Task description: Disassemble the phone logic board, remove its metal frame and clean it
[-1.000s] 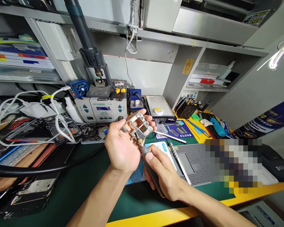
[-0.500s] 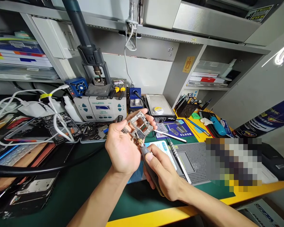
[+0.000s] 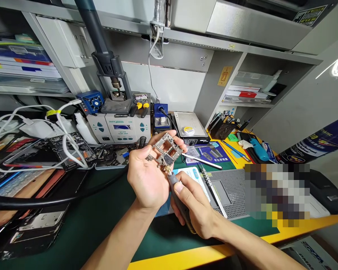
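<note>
In the middle of the view, my left hand [image 3: 148,180] is palm up, its thumb and fingers closed round the edges of a phone circuit board [image 3: 166,148]. The board is tilted towards me and has rectangular cut-outs. My right hand [image 3: 195,200] grips a grey pen-shaped rotary tool [image 3: 178,189]. The tool's brass-coloured tip sits at the lower edge of the board, close to my left palm. Whether the tip touches the board is too small to tell. Below my hands lies a blue and white sheet [image 3: 195,180], partly hidden by them.
Tweezers [image 3: 214,191] lie on a perforated grey mat [image 3: 236,187] to the right. A soldering station [image 3: 121,129] stands at the back left. Stacked phone parts [image 3: 36,225] and a thick black hose [image 3: 59,202] occupy the left side. A mesh pen holder [image 3: 222,129] stands at back right.
My left hand and the board have shifted very slightly, and the camera view has moved a little. Both hands keep their grips.
</note>
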`<state>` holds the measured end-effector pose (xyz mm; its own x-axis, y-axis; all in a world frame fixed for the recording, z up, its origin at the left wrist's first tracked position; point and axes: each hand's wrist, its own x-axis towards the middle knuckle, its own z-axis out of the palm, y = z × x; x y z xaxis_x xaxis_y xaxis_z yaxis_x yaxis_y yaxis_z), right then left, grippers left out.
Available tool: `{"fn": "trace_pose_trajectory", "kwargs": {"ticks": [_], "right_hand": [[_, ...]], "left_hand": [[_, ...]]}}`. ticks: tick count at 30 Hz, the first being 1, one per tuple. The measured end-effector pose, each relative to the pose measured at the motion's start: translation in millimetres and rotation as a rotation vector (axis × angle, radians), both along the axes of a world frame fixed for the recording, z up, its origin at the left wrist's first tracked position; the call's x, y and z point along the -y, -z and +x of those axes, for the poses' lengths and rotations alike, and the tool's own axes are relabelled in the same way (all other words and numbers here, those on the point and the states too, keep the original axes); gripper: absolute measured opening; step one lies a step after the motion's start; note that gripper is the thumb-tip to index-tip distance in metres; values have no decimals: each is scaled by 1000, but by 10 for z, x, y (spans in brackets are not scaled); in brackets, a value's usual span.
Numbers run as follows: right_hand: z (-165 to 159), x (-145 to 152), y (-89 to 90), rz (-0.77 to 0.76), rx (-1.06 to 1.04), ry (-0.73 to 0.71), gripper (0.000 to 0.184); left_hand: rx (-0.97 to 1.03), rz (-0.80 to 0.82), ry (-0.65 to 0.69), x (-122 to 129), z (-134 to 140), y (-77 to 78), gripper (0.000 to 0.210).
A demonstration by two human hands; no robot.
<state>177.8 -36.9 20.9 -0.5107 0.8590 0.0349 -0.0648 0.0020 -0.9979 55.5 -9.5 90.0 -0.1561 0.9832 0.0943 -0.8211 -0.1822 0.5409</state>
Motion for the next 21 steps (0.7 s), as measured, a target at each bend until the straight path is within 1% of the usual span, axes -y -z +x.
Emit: {"fn": "trace_pose_trajectory", "kwargs": {"ticks": [5,13,15,19,21], "right_hand": [[-7,-4,32,-23,-59,2,39],[4,-21,-21,7,-34,-17,39],[5,-35,-40,-16,-29,-21,40],[4,-52,-85,-48,-32,-11,40],[3,-54,-109,-63,-44,4,39]], "left_hand": [[-5,-26,-5,6,-2,-15,43],[48,36,35,8,-10,-9,42],[66,1,60,-14,-49,-21,43],[79,-135,141,-80,-148,-44,44],[81,-173,183,-117,-181,-38,44]]}}
